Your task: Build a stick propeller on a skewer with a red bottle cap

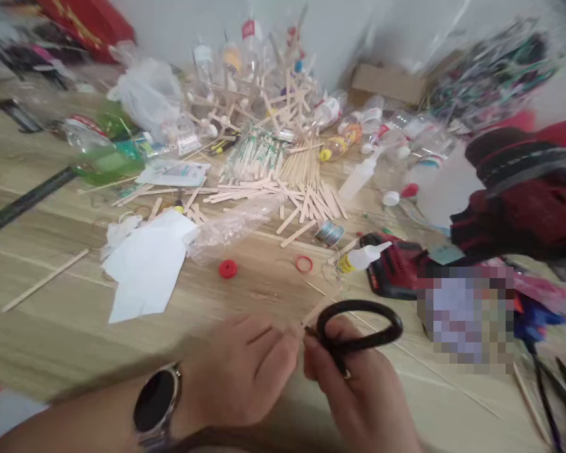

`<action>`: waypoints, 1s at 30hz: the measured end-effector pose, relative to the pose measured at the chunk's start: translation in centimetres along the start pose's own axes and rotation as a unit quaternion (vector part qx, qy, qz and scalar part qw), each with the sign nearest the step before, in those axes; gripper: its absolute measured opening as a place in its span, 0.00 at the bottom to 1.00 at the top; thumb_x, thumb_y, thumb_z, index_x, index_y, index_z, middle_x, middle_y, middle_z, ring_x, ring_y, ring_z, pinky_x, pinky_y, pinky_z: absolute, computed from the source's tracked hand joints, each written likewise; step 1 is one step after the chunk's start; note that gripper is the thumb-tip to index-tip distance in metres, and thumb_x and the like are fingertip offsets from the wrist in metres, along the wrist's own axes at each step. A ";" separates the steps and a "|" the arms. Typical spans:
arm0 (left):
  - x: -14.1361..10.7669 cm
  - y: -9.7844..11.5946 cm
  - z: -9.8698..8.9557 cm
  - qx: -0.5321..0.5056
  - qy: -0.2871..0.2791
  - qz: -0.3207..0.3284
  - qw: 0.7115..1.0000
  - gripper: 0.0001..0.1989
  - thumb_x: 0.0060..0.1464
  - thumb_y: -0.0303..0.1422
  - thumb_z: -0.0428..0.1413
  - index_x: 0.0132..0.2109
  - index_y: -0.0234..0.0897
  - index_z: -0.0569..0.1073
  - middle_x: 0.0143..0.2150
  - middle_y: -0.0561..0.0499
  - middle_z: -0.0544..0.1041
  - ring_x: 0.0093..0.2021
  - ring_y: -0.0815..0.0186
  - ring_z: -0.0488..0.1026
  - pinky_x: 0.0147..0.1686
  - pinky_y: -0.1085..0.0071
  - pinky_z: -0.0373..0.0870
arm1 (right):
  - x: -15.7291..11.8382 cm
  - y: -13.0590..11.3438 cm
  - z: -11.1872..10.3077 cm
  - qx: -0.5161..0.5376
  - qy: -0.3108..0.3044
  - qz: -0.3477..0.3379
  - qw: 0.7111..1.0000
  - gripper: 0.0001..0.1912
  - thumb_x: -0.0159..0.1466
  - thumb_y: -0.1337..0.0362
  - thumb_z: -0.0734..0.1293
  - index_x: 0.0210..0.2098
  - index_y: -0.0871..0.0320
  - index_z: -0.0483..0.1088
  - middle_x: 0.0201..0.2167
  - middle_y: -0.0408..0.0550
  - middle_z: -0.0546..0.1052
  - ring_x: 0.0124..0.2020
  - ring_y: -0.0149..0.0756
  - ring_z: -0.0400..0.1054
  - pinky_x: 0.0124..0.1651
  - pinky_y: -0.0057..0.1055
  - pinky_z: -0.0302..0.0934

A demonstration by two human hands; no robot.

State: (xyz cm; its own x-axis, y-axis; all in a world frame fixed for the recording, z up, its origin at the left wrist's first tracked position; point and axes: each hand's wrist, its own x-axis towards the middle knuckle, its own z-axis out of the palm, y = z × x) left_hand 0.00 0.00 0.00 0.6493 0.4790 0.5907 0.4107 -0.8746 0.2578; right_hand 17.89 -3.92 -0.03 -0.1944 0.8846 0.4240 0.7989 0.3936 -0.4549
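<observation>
My right hand is closed around black-handled scissors; one handle loop stands up above the fingers and the blades are mostly hidden. Close beside it on the left, my left hand has its fingers curled and pressed together, with a watch on the wrist. What its fingertips pinch is too small and hidden to name. Near the fingertips a thin pale stick shows. Beyond the hands lie a red ring, a red round cap and a small glue bottle.
White paper and crumpled clear plastic lie left of centre. Wooden sticks, a thread spool and plastic bottles spread behind. At the right rests a red and black power tool. A long thin skewer crosses the wooden table.
</observation>
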 end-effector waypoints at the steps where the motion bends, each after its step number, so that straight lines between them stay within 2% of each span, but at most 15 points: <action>1: 0.1 0.2 -0.2 -0.044 -0.028 -0.072 0.996 0.09 0.62 0.24 0.46 0.38 0.35 0.70 0.25 0.53 0.74 0.25 0.65 0.69 0.26 0.69 0.60 | 0.0 -0.1 -0.1 -0.041 0.011 -0.035 0.999 0.11 0.72 0.65 0.55 0.34 0.58 0.64 0.21 0.40 0.75 0.21 0.29 0.68 0.34 0.31 0.52; 3: 0.4 0.6 -0.4 -0.142 -0.074 -0.201 0.966 0.08 0.61 0.27 0.48 0.35 0.37 0.70 0.27 0.53 0.75 0.27 0.66 0.70 0.27 0.72 0.61 | 0.0 -0.1 -0.2 -0.098 0.022 -0.090 0.991 0.14 0.73 0.66 0.51 0.40 0.59 0.66 0.25 0.43 0.78 0.25 0.32 0.72 0.38 0.34 0.51; 4: 0.6 0.6 -0.5 -0.195 -0.094 -0.261 0.941 0.07 0.61 0.29 0.50 0.34 0.38 0.69 0.27 0.53 0.75 0.27 0.67 0.70 0.26 0.73 0.61 | 0.1 -0.2 -0.3 -0.129 0.035 -0.100 0.986 0.15 0.74 0.67 0.50 0.41 0.60 0.67 0.25 0.44 0.79 0.25 0.33 0.72 0.38 0.35 0.50; 5: 0.7 0.6 -0.6 -0.253 -0.117 -0.328 0.903 0.06 0.60 0.32 0.51 0.34 0.38 0.69 0.27 0.54 0.75 0.28 0.67 0.70 0.26 0.74 0.61 | 0.2 -0.2 -0.3 -0.153 0.039 -0.105 0.982 0.15 0.74 0.67 0.50 0.42 0.60 0.67 0.25 0.45 0.79 0.26 0.34 0.73 0.38 0.36 0.50; 7: 0.9 0.5 -0.6 -0.374 -0.130 -0.410 0.821 0.08 0.60 0.37 0.53 0.35 0.38 0.68 0.26 0.55 0.73 0.26 0.69 0.69 0.24 0.76 0.60 | 0.4 -0.1 -0.2 -0.164 0.053 -0.100 0.980 0.15 0.73 0.68 0.51 0.40 0.60 0.67 0.23 0.45 0.78 0.25 0.34 0.72 0.38 0.36 0.49; 9: 1.0 0.3 -0.5 -0.469 -0.125 -0.447 0.752 0.12 0.60 0.42 0.52 0.37 0.38 0.68 0.24 0.57 0.71 0.24 0.71 0.66 0.22 0.77 0.58 | 0.6 0.0 -0.1 -0.118 0.054 -0.086 0.988 0.13 0.73 0.68 0.53 0.40 0.59 0.67 0.23 0.43 0.78 0.24 0.32 0.72 0.37 0.34 0.50; 10: 1.1 0.1 -0.4 -0.502 -0.118 -0.453 0.727 0.13 0.60 0.44 0.52 0.37 0.38 0.68 0.24 0.57 0.70 0.23 0.72 0.65 0.22 0.77 0.58 | 0.7 0.1 -0.1 -0.088 0.056 -0.077 0.992 0.11 0.72 0.68 0.54 0.39 0.59 0.67 0.23 0.42 0.77 0.23 0.31 0.71 0.37 0.34 0.50; 12: 1.2 -0.2 -0.3 -0.552 -0.104 -0.459 0.688 0.15 0.60 0.45 0.53 0.41 0.37 0.70 0.25 0.57 0.70 0.25 0.72 0.66 0.24 0.77 0.60 | 0.8 0.2 -0.1 -0.046 0.059 -0.063 0.995 0.10 0.72 0.68 0.55 0.39 0.57 0.67 0.23 0.40 0.77 0.22 0.29 0.70 0.37 0.33 0.51; 16: 1.5 -0.9 0.0 -0.626 -0.116 -0.461 0.618 0.17 0.56 0.43 0.58 0.47 0.36 0.73 0.30 0.52 0.76 0.29 0.70 0.70 0.28 0.76 0.64 | 0.7 0.3 0.0 -0.053 0.063 -0.086 0.993 0.09 0.71 0.69 0.57 0.40 0.58 0.68 0.23 0.40 0.77 0.23 0.30 0.69 0.37 0.33 0.51; 18: 1.7 -1.2 -0.1 -0.638 -0.124 -0.456 0.608 0.15 0.55 0.41 0.59 0.45 0.36 0.76 0.33 0.51 0.77 0.31 0.69 0.71 0.30 0.75 0.65 | 0.7 0.2 0.1 -0.031 0.058 -0.082 0.994 0.07 0.70 0.69 0.58 0.38 0.57 0.68 0.23 0.40 0.78 0.22 0.29 0.69 0.37 0.33 0.52; 20: 1.7 -1.3 -0.3 -0.619 -0.123 -0.448 0.633 0.12 0.55 0.38 0.60 0.43 0.37 0.78 0.34 0.51 0.78 0.33 0.68 0.72 0.33 0.75 0.65 | 0.7 0.1 0.1 0.022 0.047 -0.046 0.998 0.07 0.69 0.69 0.60 0.35 0.56 0.67 0.23 0.39 0.77 0.21 0.29 0.68 0.34 0.32 0.54; 22: 1.8 -1.3 -0.6 -0.589 -0.124 -0.435 0.670 0.09 0.56 0.36 0.59 0.43 0.38 0.78 0.34 0.53 0.78 0.35 0.68 0.72 0.35 0.74 0.65 | 0.7 -0.1 0.1 0.094 0.014 0.025 0.995 0.08 0.67 0.67 0.61 0.31 0.55 0.67 0.22 0.39 0.76 0.21 0.30 0.68 0.29 0.28 0.57; 24: 1.8 -1.3 -0.8 -0.580 -0.119 -0.423 0.685 0.07 0.57 0.34 0.58 0.42 0.38 0.78 0.33 0.53 0.78 0.36 0.68 0.72 0.37 0.74 0.65 | 0.7 -0.2 0.0 0.158 -0.033 0.100 0.982 0.10 0.66 0.66 0.62 0.27 0.55 0.66 0.21 0.40 0.75 0.20 0.30 0.67 0.23 0.26 0.57; 26: 1.8 -1.3 -0.7 -0.593 -0.094 -0.429 0.674 0.06 0.58 0.34 0.57 0.40 0.38 0.77 0.31 0.54 0.76 0.33 0.70 0.71 0.35 0.75 0.65 | 0.8 -0.3 -0.2 0.193 -0.060 0.145 0.969 0.12 0.66 0.65 0.62 0.25 0.55 0.65 0.20 0.41 0.73 0.18 0.29 0.65 0.20 0.24 0.56; 30: 1.8 -1.9 -0.3 -0.622 -0.005 -0.473 0.624 0.07 0.58 0.37 0.58 0.40 0.37 0.74 0.25 0.57 0.71 0.27 0.74 0.66 0.29 0.78 0.61 | 1.1 -0.4 -0.5 0.207 -0.079 0.181 0.958 0.10 0.64 0.64 0.61 0.25 0.55 0.64 0.19 0.40 0.71 0.18 0.29 0.65 0.20 0.24 0.58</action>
State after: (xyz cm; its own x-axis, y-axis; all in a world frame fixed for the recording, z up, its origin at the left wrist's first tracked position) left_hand 0.20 2.49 0.77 0.4997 0.8201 -0.2787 -0.1965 0.4207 0.8857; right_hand 17.71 -3.25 1.01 -0.0570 0.9958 0.0720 0.5429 0.0914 -0.8348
